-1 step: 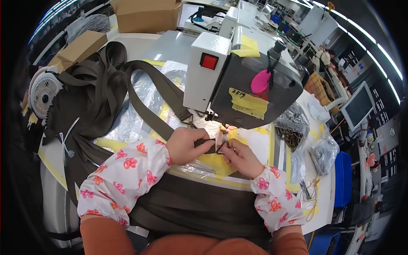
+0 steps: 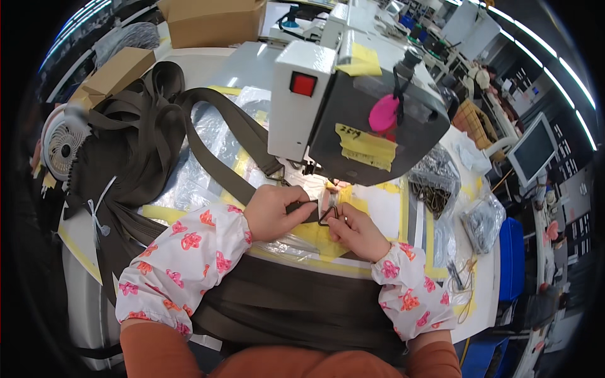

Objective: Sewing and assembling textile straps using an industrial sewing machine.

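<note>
Olive strap (image 2: 220,157) runs diagonally from upper left down to the left hand (image 2: 277,211), which pinches its end. Wire ring (image 2: 329,215) sits just right of that end, gripped by the right hand (image 2: 356,232), below the sewing machine (image 2: 353,94).

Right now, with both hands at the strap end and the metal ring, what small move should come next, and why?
Probably slide the strap end forward under the sewing machine. The left hand pinches the strap end, the right hand holds the metal ring on it, and both sit just short of the needle area.
</note>
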A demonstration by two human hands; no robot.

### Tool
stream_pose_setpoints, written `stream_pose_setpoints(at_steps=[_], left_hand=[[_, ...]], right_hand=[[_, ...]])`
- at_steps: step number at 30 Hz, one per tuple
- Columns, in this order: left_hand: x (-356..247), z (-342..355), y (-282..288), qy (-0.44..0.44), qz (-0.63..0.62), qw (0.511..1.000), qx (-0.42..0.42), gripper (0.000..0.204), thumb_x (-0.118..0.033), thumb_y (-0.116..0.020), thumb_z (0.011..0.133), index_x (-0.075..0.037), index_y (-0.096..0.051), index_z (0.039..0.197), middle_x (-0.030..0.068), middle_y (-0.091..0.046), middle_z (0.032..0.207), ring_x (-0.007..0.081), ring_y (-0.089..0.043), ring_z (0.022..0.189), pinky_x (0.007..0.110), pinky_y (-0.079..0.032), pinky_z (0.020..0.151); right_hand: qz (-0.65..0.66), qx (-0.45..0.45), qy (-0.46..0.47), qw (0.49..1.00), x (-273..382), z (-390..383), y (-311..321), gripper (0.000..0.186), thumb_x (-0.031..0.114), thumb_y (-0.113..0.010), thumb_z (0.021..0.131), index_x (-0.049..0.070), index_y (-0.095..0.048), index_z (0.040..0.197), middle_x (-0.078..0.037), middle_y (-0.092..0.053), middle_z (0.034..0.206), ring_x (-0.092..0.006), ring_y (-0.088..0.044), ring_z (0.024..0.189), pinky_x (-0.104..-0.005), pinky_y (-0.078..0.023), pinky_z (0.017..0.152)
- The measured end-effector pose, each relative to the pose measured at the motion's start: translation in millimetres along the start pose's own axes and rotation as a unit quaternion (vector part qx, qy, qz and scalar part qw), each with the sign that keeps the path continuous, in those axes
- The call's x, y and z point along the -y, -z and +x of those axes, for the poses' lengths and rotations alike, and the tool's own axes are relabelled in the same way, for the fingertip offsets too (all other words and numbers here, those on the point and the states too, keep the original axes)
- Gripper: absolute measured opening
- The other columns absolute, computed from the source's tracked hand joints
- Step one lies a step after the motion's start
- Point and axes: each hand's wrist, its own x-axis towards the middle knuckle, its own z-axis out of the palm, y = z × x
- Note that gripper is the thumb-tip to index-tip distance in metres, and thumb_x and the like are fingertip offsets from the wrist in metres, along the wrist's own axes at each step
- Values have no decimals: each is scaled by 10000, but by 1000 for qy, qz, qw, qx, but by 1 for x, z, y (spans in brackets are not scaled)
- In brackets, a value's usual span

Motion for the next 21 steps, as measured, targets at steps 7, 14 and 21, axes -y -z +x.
stream_pose_setpoints(at_steps=[7,14,21], left_hand=[[-4,5,-12,-77,118,990,-31,111,-143,-609,762,-63,-578,692,83,-558,561,266,-556,478,342,-422,426],[-6,2,-18,-142,186,972,-15,158,-149,-628,731,-80,-530,630,52,-515,514,237,-528,435,346,-400,393],[-10,4,-9,-218,240,943,-79,189,-173,-667,681,-96,-504,624,35,-481,510,214,-526,441,343,-397,401]], right_hand=[[21,0,30,999,-15,-7,-14,145,93,-511,863,7,-447,960,-9,-482,605,-63,-462,542,-230,-377,496],[-79,-99,95,987,-22,-9,-18,224,73,-539,805,-27,-429,974,-161,-558,672,-291,-548,564,-347,-419,536],[8,-16,9,1000,-15,-14,-16,213,83,-486,854,-3,-424,1039,-20,-494,661,-72,-467,581,-229,-366,505]])
